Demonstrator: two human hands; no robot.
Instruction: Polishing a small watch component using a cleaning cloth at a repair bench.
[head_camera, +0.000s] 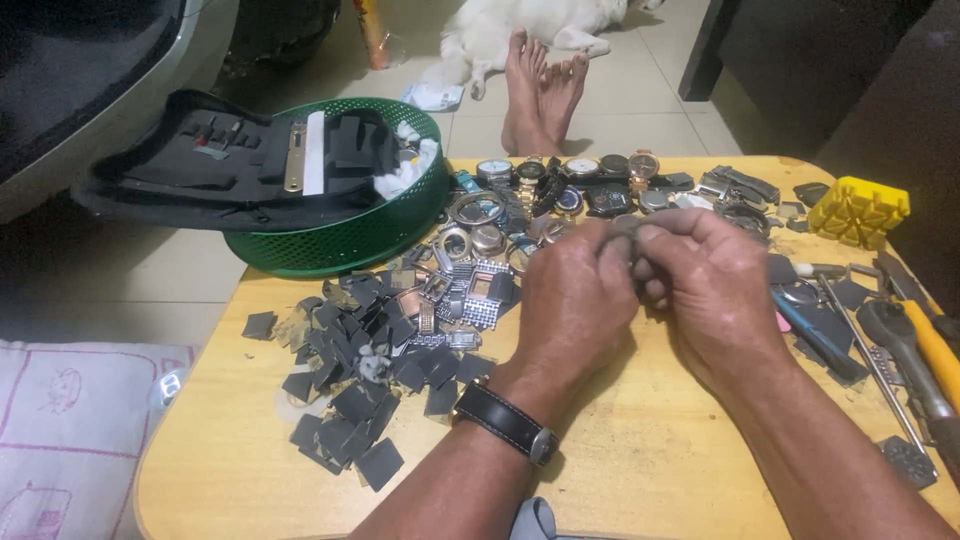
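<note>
Mostly hidden: small dark part (628, 238) pinched between left hand (575, 295), right hand (712, 285)

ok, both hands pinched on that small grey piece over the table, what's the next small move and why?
Probably lift the fingertips apart slightly. The left hand and right hand cover the small grey piece between them, so its state can't be read; watches lie just beyond.

From my feed, the only package I can pick out is an orange, upright wrapper or tube (373, 32) on the floor at the top edge, beyond the green basket (340, 240). I see no signs, loose labels or screens.
</note>
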